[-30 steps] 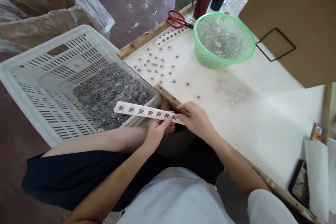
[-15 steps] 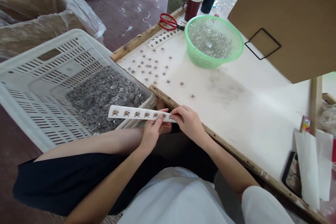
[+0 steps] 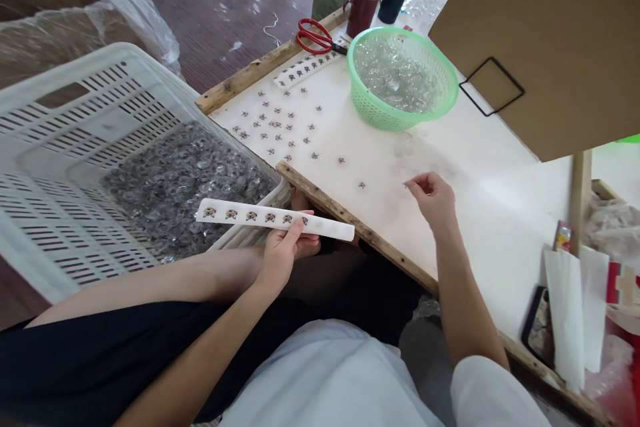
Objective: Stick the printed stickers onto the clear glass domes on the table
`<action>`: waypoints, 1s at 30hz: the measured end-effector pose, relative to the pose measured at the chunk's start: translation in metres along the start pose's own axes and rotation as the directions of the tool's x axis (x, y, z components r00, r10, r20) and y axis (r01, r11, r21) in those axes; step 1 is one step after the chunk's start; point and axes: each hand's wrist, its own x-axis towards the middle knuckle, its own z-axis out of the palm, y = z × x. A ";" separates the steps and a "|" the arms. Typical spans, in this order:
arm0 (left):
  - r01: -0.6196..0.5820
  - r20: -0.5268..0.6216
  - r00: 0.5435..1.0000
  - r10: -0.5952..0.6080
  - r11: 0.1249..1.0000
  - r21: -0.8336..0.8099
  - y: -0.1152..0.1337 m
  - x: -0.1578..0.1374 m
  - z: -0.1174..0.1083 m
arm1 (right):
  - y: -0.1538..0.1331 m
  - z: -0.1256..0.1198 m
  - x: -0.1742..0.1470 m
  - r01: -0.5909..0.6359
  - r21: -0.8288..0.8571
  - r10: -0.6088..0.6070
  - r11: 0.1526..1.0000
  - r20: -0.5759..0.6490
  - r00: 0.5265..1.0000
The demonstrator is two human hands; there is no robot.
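Left hand [image 3: 280, 259]: gripping a white strip [image 3: 333, 227] near its middle, thumb on top, fingers beneath. Strip is held over the lap, just off the table [image 3: 495, 213] edge; its left end reaches over the white crate [image 3: 145, 90] of small clear pieces. Six animal-face prints visible on it, the sixth partly under the thumb; right end blank.

Right hand [image 3: 436, 200]: above the table, well apart from the strip, thumb and forefinger pinched on a tiny sticker [image 3: 405, 185]; too small to identify with certainty.

Nearest single print [image 3: 361, 185] lies left of the right hand; more lie scattered toward the table's left corner. Behind them, a second strip [image 3: 300, 72] near red-handled scissors [image 3: 314, 37]. Green basket [image 3: 387, 117], filled with clear pieces, stands beyond the right hand.
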 end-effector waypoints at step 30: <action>-0.051 0.063 0.997 0.039 0.977 0.205 0.005 -0.009 0.003 | -0.061 0.052 -0.047 0.383 -0.064 -0.361 0.922 0.223 0.906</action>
